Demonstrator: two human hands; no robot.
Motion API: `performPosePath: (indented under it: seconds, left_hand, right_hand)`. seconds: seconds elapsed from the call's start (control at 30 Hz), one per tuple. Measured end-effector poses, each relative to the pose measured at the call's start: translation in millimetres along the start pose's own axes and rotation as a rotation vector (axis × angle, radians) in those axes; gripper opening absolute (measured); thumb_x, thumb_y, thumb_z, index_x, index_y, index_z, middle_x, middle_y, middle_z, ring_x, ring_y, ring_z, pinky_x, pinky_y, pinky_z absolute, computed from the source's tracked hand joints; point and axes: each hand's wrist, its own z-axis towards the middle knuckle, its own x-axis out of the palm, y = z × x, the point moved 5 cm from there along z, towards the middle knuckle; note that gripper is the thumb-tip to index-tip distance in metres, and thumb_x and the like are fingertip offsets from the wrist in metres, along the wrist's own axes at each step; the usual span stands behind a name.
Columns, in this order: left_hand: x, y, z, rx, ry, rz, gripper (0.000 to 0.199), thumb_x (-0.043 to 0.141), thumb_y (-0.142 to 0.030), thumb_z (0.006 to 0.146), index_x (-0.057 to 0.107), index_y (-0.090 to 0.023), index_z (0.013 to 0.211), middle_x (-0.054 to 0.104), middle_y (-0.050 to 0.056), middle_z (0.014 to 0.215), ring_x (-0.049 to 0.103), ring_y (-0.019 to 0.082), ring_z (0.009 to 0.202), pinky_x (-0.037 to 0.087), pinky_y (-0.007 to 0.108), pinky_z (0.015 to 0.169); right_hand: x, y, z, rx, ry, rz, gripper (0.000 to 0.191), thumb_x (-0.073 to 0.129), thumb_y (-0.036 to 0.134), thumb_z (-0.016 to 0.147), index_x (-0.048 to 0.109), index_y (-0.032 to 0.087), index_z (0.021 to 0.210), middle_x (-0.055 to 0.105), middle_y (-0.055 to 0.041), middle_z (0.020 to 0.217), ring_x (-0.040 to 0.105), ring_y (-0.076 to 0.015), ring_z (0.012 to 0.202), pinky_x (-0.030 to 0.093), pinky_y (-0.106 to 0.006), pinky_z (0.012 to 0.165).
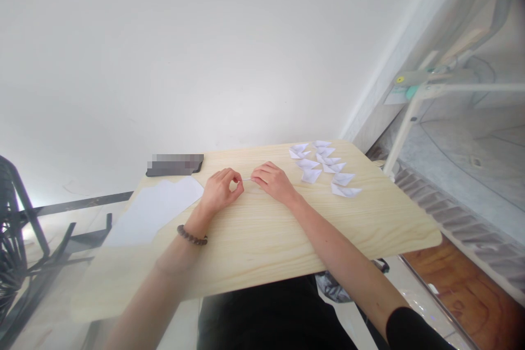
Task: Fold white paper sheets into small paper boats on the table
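Between my two hands, over the middle of the wooden table (254, 246), is a small folded piece of white paper (246, 179), seen almost edge-on. My left hand (221, 188), with a brown bead bracelet on its wrist, pinches the left end between thumb and forefinger. The fingers of my right hand (273, 179) are closed on the other end. Most of the paper is hidden by the fingers. Several folded white paper boats (346, 191) stand in loose rows to the right of my right hand. Left of my left hand lie white paper sheets (153, 210).
A dark flat object (174, 167), partly pixelated, lies at the table's back left corner. Behind the table rises a white wall (246, 54). A black chair (24, 240) is at the left, and a white metal frame (404, 131) stands beyond the right edge.
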Motion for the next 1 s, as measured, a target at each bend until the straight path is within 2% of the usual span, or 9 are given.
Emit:
performPosePath:
  seconds: [0.3,0.47,0.6,0.7,0.8,1.0]
  left_hand:
    - [-2.4,-3,0,0.020,-0.006,-0.011,0.013,0.047,-0.024,0.073,0.051,-0.018,0.083,0.055,0.004,0.078,0.053,0.015,0.072,0.042,0.028,0.068]
    - [0.3,-3,0,0.034,0.005,-0.004,0.008,0.045,-0.021,0.075,0.052,-0.017,0.077,0.056,0.003,0.074,0.052,0.014,0.070,0.041,0.027,0.068]
    - [0.9,0,0,0.034,-0.006,0.014,0.008,0.045,-0.019,0.075,0.052,-0.017,0.077,0.056,0.003,0.074,0.052,0.013,0.069,0.040,0.027,0.068]
    - [-0.4,0,0,0.038,-0.011,0.029,0.008,0.045,-0.019,0.075,0.052,-0.017,0.077,0.056,0.003,0.075,0.052,0.014,0.070,0.040,0.027,0.069]
    - [-2.2,-2,1,0.056,-0.014,0.039,0.008,0.046,-0.021,0.075,0.052,-0.018,0.080,0.058,0.003,0.079,0.053,0.015,0.076,0.039,0.029,0.071]
    - [-2.2,-10,3,0.123,-0.001,0.007,0.009,0.046,-0.020,0.076,0.054,-0.018,0.079,0.059,0.003,0.079,0.053,0.016,0.078,0.038,0.031,0.073]
  right_hand:
    - [0,2,1,0.004,0.007,0.007,0.017,0.042,0.024,0.083,0.058,0.019,0.081,0.060,-0.0039,0.084,0.047,-0.0153,0.085,0.038,-0.031,0.079]
    - [2,2,1,0.014,0.003,0.024,0.016,0.044,0.025,0.082,0.058,0.019,0.081,0.059,-0.0043,0.083,0.048,-0.0158,0.086,0.038,-0.031,0.079]
    - [0,-5,-2,0.092,-0.041,0.043,0.015,0.051,0.030,0.077,0.057,0.019,0.085,0.058,-0.0045,0.087,0.049,-0.0161,0.087,0.039,-0.029,0.077]
    - [2,-10,-4,0.134,-0.021,0.065,0.015,0.051,0.030,0.078,0.058,0.018,0.083,0.058,-0.0035,0.084,0.052,-0.0132,0.080,0.041,-0.025,0.073]
    - [5,-11,-5,0.129,-0.003,0.075,0.015,0.048,0.029,0.079,0.058,0.017,0.079,0.058,-0.0031,0.081,0.053,-0.0115,0.075,0.040,-0.023,0.070]
    - [8,-6,-3,0.078,-0.004,0.084,0.015,0.050,0.029,0.079,0.059,0.018,0.078,0.059,-0.0035,0.080,0.054,-0.0125,0.078,0.041,-0.024,0.073]
